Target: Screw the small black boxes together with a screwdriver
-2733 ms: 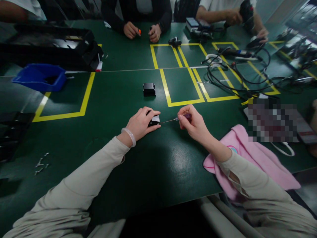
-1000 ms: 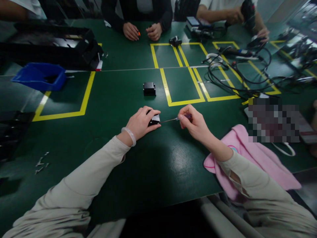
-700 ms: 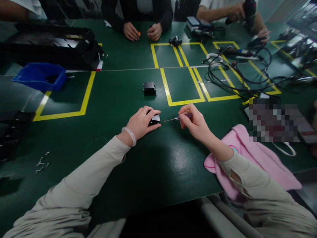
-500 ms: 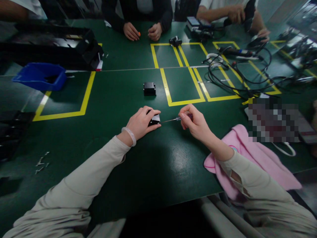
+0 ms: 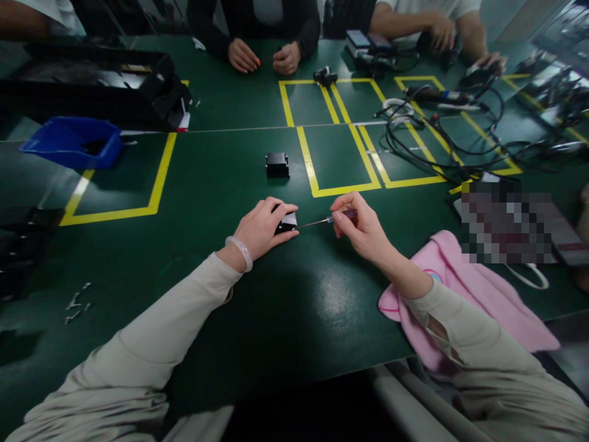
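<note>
My left hand [image 5: 263,228] is closed around a small black box-like part [image 5: 288,222] on the green table, with fingers and thumb on opposite sides; much of the part is hidden beneath the hand. In my right hand [image 5: 361,224] is a screwdriver [image 5: 343,217], gripped by its dark purplish handle. Its thin shaft points left, and the tip reaches the right edge of the part; whether it sits in a screw I cannot tell. Farther back stands a second black box-like part [image 5: 277,164], touched by neither hand.
A blue bin [image 5: 76,144] and black trays [image 5: 92,89] stand at left, with several small metal pieces [image 5: 78,304] nearer. A pink cloth [image 5: 464,301] lies under my right forearm. Black cables [image 5: 460,156] tangle at right. Across the table are co-workers' hands [image 5: 288,58].
Both my hands stay nearly in place; the right fingers have shifted slightly on the screwdriver, showing more of its handle. Across the table, a co-worker's hands have lowered with a dark object.
</note>
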A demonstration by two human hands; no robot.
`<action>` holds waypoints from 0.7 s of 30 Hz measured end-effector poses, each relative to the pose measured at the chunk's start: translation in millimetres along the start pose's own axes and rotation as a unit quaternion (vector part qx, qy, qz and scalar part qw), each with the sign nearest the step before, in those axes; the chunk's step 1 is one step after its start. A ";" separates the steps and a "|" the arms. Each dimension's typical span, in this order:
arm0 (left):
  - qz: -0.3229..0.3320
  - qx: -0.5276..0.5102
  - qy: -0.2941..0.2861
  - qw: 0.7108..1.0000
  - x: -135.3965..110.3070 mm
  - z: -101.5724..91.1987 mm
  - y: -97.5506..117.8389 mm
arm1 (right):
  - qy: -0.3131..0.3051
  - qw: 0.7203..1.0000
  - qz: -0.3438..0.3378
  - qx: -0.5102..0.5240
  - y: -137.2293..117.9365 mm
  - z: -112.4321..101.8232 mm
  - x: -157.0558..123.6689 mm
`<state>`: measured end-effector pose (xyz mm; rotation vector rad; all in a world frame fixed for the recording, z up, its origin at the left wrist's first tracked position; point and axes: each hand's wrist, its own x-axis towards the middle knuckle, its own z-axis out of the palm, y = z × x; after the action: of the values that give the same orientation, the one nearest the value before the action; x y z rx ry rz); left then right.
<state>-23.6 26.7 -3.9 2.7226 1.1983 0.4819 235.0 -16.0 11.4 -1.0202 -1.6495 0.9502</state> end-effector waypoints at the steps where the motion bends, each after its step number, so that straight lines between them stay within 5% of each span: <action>1: 0.001 0.000 0.000 1.000 0.0 0.0 0.0 | -0.001 1.000 0.003 -0.001 -0.3 0.0 0.2; 21: -0.004 0.000 -0.002 1.000 0.1 -0.4 1.1 | -0.005 1.000 0.000 -0.011 -0.4 -1.0 0.3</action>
<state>-22.8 26.0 -3.2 2.7169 1.2075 0.4754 235.8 -15.8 12.1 -1.0312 -1.6710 0.9400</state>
